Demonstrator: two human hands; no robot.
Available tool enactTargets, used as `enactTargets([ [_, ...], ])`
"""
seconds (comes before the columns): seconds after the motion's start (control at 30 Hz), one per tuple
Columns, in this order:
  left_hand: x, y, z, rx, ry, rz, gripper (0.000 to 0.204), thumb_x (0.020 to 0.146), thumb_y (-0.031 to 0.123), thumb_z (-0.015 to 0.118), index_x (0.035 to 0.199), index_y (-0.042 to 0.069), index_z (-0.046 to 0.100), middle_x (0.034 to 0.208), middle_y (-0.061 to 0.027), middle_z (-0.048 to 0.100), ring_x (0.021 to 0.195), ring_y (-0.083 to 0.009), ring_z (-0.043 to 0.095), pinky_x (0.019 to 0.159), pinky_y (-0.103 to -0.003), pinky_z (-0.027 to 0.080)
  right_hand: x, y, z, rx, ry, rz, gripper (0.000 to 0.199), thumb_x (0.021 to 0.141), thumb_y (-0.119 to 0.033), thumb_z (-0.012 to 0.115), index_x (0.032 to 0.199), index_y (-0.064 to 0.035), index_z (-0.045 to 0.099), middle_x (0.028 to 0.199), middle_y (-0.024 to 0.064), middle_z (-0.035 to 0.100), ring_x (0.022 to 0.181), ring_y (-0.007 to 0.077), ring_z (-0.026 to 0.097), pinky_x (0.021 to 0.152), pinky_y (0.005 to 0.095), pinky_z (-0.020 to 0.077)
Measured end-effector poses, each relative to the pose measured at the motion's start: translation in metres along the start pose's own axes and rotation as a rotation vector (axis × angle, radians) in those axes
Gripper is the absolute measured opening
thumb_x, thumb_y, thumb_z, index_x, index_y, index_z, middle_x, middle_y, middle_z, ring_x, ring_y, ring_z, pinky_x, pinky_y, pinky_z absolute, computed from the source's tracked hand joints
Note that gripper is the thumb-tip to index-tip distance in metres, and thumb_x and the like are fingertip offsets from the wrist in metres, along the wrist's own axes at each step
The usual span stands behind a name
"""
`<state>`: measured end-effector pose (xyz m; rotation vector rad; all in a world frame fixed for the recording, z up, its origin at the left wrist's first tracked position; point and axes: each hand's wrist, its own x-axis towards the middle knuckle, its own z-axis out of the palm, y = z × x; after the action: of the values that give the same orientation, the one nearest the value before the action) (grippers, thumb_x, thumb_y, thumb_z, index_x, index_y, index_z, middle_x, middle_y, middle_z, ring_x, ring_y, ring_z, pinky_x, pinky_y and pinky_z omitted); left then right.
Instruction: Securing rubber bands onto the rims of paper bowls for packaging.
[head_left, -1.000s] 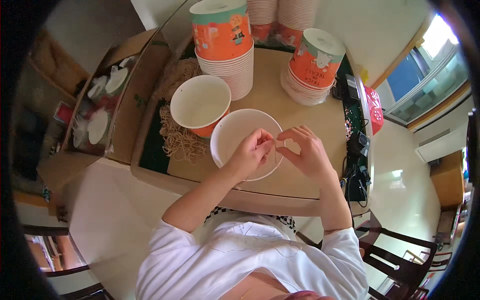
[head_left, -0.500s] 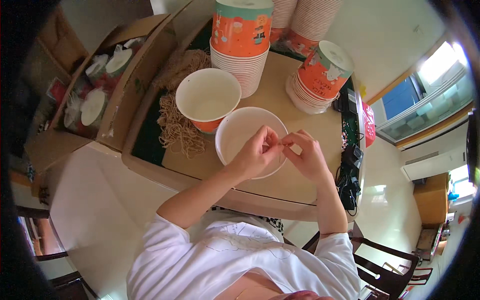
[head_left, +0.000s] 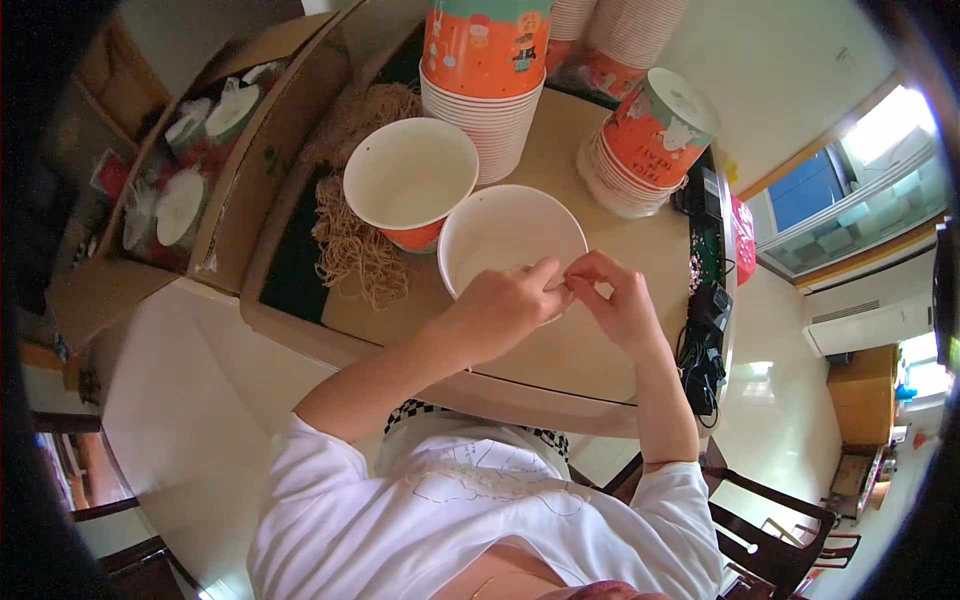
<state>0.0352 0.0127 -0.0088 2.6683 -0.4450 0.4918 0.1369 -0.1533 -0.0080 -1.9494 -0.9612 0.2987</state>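
My left hand (head_left: pixel 505 312) and my right hand (head_left: pixel 618 298) meet at the near right rim of a white-lined paper bucket (head_left: pixel 500 235). Fingertips of both are pinched together on what looks like a thin tan cord, mostly hidden by the fingers. The bucket stands open side up, with a small hole near its far rim. Left of it, close by, is another open paper bucket (head_left: pixel 410 175), orange outside, with small holes under its rim. A loose bundle of tan twine (head_left: pixel 360 255) lies beside that one.
Behind stands a tall stack of upside-down orange paper buckets (head_left: pixel 485 95); a shorter stack (head_left: pixel 655 140) is at the right. An open cardboard box (head_left: pixel 235 190) holds wrapped buckets at the left. Black adapters and cables (head_left: pixel 708 320) line the table's right edge. A dark chair (head_left: pixel 765 510) is lower right.
My left hand has turned so that its back faces up, and its fingers are more folded. My right hand has stayed near the rim. The view has shifted slightly.
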Motion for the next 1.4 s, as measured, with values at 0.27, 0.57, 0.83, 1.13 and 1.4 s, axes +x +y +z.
enactTargets([
  [0.27, 0.005, -0.006, 0.016, -0.351, 0.029, -0.029, 0.009, 0.081, 0.012, 0.063, 0.081, 0.005, 0.057, 0.081, -0.0054, 0.054, 0.068, -0.0198, 0.062, 0.056, -0.034, 0.05, -0.02, 0.001, 0.009, 0.059, 0.133, -0.034, 0.01, 0.082, 0.003, 0.062, 0.091, -0.0014, 0.064, 0.091, 0.0081, 0.066, 0.078, 0.0152, 0.061, 0.069, 0.0261, 0.0491],
  [0.57, 0.015, -0.012, 0.014, -1.681, -0.285, -0.903, 0.012, 0.089, 0.018, 0.063, 0.083, 0.007, 0.061, 0.064, 0.004, 0.053, 0.053, -0.0038, 0.047, 0.043, -0.018, 0.032, -0.047, -0.005, 0.06, 0.136, 0.703, -0.11, 0.013, 0.081, 0.009, 0.063, 0.092, 0.0013, 0.067, 0.096, 0.0109, 0.064, 0.084, 0.0146, 0.06, 0.073, 0.0247, 0.0483],
  [0.83, 0.01, -0.004, 0.013, -1.557, -0.163, -0.84, 0.01, 0.086, 0.015, 0.068, 0.087, 0.005, 0.066, 0.064, 0.0039, 0.054, 0.053, -0.0037, 0.045, 0.044, -0.018, 0.032, -0.05, -0.002, 0.062, -0.028, 0.707, -0.141, 0.017, 0.081, 0.008, 0.064, 0.096, 0.0015, 0.069, 0.099, 0.0106, 0.065, 0.088, 0.0167, 0.062, 0.075, 0.0254, 0.0505],
  [1.13, 0.002, -0.004, 0.013, -1.013, -0.073, -0.524, 0.01, 0.087, 0.012, 0.066, 0.092, 0.003, 0.067, 0.074, 0.0044, 0.06, 0.061, -0.001, 0.048, 0.051, -0.016, 0.037, -0.053, 0.007, 0.052, 0.465, 0.493, 0.1, 0.012, 0.082, 0.001, 0.068, 0.094, -0.0022, 0.067, 0.088, 0.0032, 0.064, 0.077, 0.0091, 0.053, 0.069, 0.0228, 0.0431],
  [1.4, 0.006, 0.003, 0.001, -0.991, -0.081, -0.627, 0.011, 0.088, 0.01, 0.064, 0.095, 0.003, 0.07, 0.078, 0.0025, 0.065, 0.062, -0.0021, 0.051, 0.054, -0.018, 0.042, -0.049, 0.013, 0.053, 0.459, 0.484, 0.059, 0.008, 0.081, 0.002, 0.067, 0.085, -0.0027, 0.062, 0.084, 0.0014, 0.062, 0.073, 0.0082, 0.05, 0.065, 0.0223, 0.0412],
])
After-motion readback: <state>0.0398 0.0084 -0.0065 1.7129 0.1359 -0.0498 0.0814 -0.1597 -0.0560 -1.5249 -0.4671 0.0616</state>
